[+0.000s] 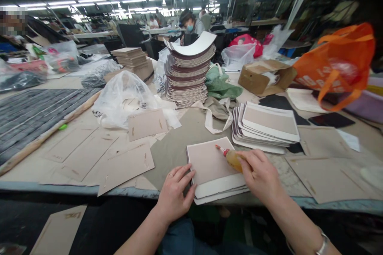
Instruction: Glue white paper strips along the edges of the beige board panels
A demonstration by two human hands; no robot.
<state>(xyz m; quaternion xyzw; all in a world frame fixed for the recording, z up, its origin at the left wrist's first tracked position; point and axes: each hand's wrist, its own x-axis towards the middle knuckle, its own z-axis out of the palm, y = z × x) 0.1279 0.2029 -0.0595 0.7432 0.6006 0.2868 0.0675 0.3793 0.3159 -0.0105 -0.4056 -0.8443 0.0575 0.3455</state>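
Observation:
My right hand (261, 175) is closed around a small glue bottle (231, 157) with a red nozzle, its tip resting near the top right of a beige panel with white borders (209, 163). This panel lies on top of a couple of similar panels at the table's front edge. My left hand (175, 192) lies flat with fingers spread, pressing the panel's left edge. A fanned pile of like panels (266, 125) sits just behind my right hand. A tall stack of curved panels (188, 73) stands further back.
Loose cardboard sheets (119, 163) cover the table on the left, beside a clear plastic bag (124, 95). An open cardboard box (265, 75) and an orange bag (338, 61) sit at the right. Grey strips (30, 111) lie far left. Other people work at tables behind.

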